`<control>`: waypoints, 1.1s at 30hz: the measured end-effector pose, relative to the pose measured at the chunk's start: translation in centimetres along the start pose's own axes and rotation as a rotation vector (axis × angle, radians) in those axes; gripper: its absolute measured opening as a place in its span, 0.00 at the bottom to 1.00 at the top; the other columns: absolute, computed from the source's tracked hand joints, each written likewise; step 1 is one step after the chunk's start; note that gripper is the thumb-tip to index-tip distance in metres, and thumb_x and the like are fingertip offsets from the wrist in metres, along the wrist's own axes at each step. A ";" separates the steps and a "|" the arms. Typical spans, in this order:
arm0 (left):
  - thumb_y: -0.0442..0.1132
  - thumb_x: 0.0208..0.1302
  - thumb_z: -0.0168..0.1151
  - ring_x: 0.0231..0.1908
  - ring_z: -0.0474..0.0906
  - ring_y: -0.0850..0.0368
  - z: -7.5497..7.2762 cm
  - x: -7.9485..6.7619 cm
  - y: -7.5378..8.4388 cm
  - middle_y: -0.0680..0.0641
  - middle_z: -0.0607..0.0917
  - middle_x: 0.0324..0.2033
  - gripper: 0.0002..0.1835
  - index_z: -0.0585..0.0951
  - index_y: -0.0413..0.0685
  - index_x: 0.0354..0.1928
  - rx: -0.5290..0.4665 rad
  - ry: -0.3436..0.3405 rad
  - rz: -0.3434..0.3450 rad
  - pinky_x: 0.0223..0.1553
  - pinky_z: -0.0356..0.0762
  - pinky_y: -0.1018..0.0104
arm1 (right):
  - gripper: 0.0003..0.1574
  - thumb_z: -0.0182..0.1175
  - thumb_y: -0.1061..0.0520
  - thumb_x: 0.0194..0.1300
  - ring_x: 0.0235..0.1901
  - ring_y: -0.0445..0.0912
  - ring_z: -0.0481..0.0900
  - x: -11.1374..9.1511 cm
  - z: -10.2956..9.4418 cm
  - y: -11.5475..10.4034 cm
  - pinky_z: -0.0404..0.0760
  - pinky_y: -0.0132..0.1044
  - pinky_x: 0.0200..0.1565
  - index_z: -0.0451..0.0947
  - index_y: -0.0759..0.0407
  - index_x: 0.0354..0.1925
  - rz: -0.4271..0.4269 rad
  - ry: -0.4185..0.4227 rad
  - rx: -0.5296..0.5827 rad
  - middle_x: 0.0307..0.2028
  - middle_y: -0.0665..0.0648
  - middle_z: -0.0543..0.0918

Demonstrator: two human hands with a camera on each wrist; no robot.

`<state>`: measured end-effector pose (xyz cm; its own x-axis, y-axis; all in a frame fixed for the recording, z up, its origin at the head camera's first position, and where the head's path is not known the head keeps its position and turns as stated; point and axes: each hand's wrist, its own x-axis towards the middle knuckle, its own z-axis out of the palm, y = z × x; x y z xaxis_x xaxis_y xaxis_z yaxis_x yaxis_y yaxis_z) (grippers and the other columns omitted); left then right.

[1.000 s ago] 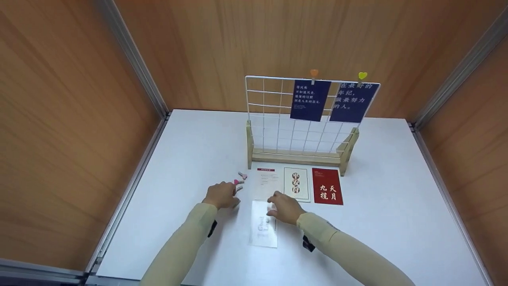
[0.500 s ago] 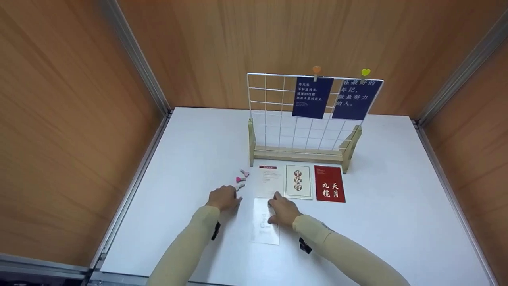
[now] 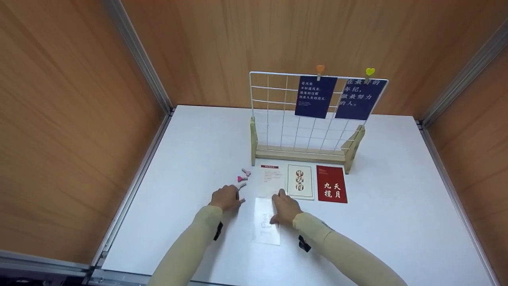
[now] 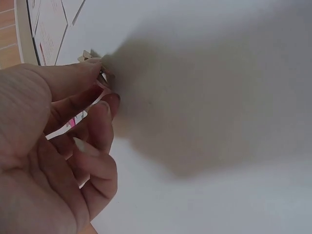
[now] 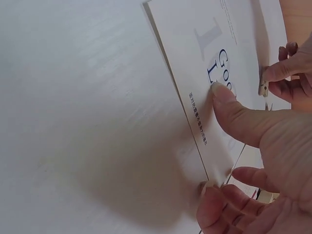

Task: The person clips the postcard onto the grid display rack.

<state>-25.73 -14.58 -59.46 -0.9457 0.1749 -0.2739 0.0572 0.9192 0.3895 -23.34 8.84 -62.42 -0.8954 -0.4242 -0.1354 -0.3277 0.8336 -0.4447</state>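
Note:
My left hand [image 3: 225, 198] is low over the table, just left of the white card. It pinches a small wood-coloured clip [image 5: 263, 87] between thumb and fingers, plainest in the right wrist view. A white card [image 3: 266, 232] with pale "Good L…" lettering lies flat in front of me. Over its right long side is my right hand [image 3: 286, 208]; the thumb overlaps the printed face and the other fingertips are right at the far corner. Those fingers are bent but not closed round the card. Beyond the left hand lie a pale pink clip [image 3: 247, 172], a bright pink clip [image 3: 242, 178] and a greyish clip [image 3: 241, 185].
A white wire grid [image 3: 274, 115] in a wooden base [image 3: 299, 155] stands behind. Two dark blue cards hang on it, under an orange heart clip [image 3: 320, 69] and a yellow heart clip [image 3: 370, 71]. Before it lie a pale card [image 3: 271, 180], a cream card [image 3: 300, 182] and a red card [image 3: 331, 184].
The left hand has drawn slightly back from the loose clips, uncovering the bright pink one. The right hand has shifted a little along the white card's right side. The view has tilted slightly.

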 end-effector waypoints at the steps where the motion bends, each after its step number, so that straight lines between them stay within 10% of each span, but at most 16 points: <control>1: 0.46 0.63 0.70 0.31 0.81 0.51 0.1 -0.1 -0.1 0.49 0.83 0.27 0.12 0.85 0.44 0.35 -0.003 -0.006 -0.005 0.40 0.80 0.51 | 0.46 0.83 0.48 0.39 0.36 0.53 0.78 0.0 0.0 0.0 0.80 0.48 0.44 0.76 0.68 0.52 0.003 -0.002 0.012 0.43 0.62 0.71; 33: 0.42 0.62 0.71 0.27 0.78 0.54 0.1 -0.2 -0.4 0.52 0.81 0.24 0.08 0.83 0.46 0.34 0.015 -0.068 0.038 0.37 0.80 0.54 | 0.33 0.77 0.58 0.50 0.37 0.52 0.78 -0.3 -1.3 -0.5 0.79 0.47 0.47 0.75 0.61 0.53 0.064 -0.034 0.105 0.42 0.55 0.74</control>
<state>-25.53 -14.96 -59.68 -0.9189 0.2325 -0.3187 0.0977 0.9168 0.3872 -23.32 8.96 -60.99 -0.9020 -0.3847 -0.1959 -0.2351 0.8184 -0.5244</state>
